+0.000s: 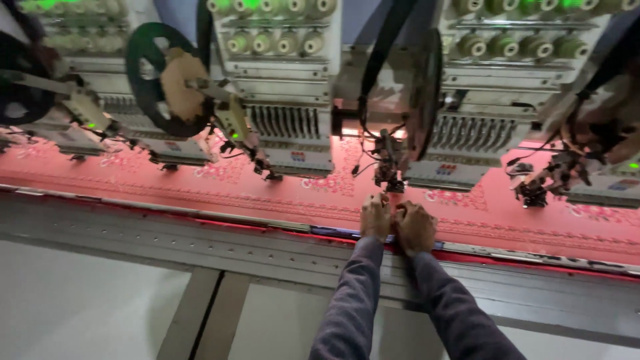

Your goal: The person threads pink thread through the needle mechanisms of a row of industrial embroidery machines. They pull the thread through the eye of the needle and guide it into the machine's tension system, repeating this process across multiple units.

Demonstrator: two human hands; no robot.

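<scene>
Red fabric [267, 190] with pale embroidered flower motifs is stretched under a row of embroidery machine heads. My left hand [375, 217] and my right hand [415, 227] rest side by side on the fabric, just below the needle assembly [389, 167] of the middle head. Both hands have curled fingers pressed close together at the cloth; whether they pinch a thread is too small to tell. Grey-blue sleeves cover both forearms.
More heads [280, 87] with thread spools [280, 43] line the back. A black sequin reel [163, 77] hangs at the left, another reel [427, 93] beside the middle head. A grey metal frame rail [200, 240] runs along the fabric's near edge.
</scene>
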